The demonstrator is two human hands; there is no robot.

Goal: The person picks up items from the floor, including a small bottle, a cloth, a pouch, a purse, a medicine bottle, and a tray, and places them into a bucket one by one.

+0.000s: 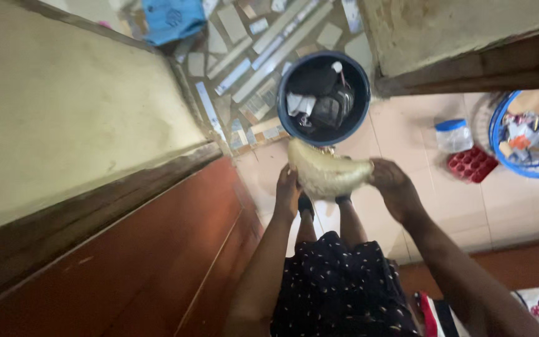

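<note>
While the person stands on the pale tiled floor [519, 206] at the centre of the frame, both bare hands are closed on a pale yellowish, crumpled sack-like bundle [329, 173] held low in front of the legs. The left hand [287, 190] grips its left end from below, fingers curled around the material; the right hand [394, 184] clasps the right end, knuckles up. The bundle sags between them, blurred, so I cannot tell exactly what it is made of.

Just above the bundle in the frame, nearly touching its upper edge, stands a round dark blue bin [324, 97]. Inside it lie dark bag-like things and some white scraps, jumbled together. The bin sits at the threshold where the tiles meet a patch of broken mosaic paving [251, 68] in the upper middle.

A reddish-brown wooden door [157, 249] fills the lower left, with a cream wall [63, 106] above it at the upper left. At the top left a blue cloth [173, 19] lies on the paving.

At the right edge, a blue-rimmed basket [500, 134] holds assorted small containers. Beside it on the tiles are a clear jar with a blue lid [453, 134] and a red moulded tray [472, 164], close together and well apart from the hands.

The person's dark speckled skirt [338, 287] shows at the bottom centre.
</note>
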